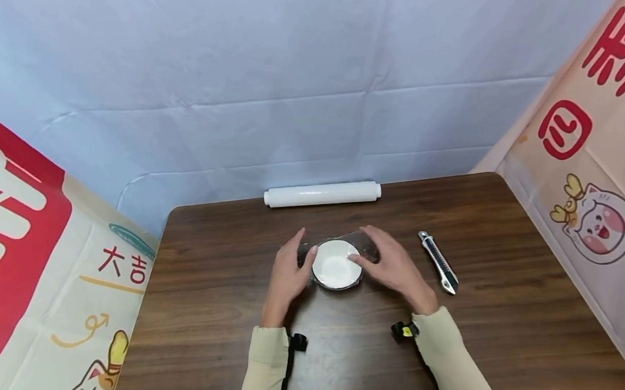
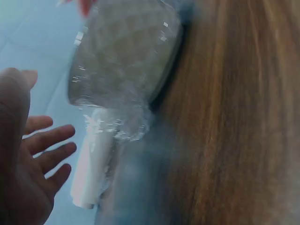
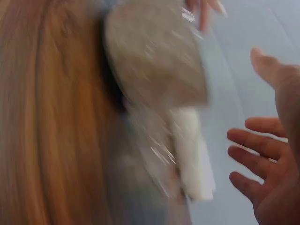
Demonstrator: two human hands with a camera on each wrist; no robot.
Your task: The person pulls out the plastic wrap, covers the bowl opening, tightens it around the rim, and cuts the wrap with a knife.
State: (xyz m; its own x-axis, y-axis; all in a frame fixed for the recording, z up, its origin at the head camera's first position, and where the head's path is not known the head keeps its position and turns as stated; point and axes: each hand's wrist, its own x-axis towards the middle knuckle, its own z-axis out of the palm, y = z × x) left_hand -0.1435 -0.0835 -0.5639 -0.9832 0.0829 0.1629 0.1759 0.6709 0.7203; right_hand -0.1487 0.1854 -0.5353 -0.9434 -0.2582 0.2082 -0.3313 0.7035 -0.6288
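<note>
A small white bowl (image 1: 337, 265) stands on the table between both hands. Clear plastic film covers it, and loose film (image 2: 131, 124) bunches out at its side in the left wrist view. The bowl's outer wall (image 2: 126, 51) has a faceted pattern under the film. My left hand (image 1: 288, 268) is at the bowl's left, fingers spread and relaxed. To the right my right hand (image 1: 392, 260) has its fingers spread too, its thumb over the rim in the head view. Both wrist views show a gap between the near hand and the bowl. The right wrist view is blurred.
A white roll of film (image 1: 323, 194) lies along the table's back edge. A utility knife (image 1: 439, 263) lies right of my right hand. Behind the wooden table (image 1: 212, 306) hangs a pale cloth (image 1: 267, 132), with printed banners on both sides.
</note>
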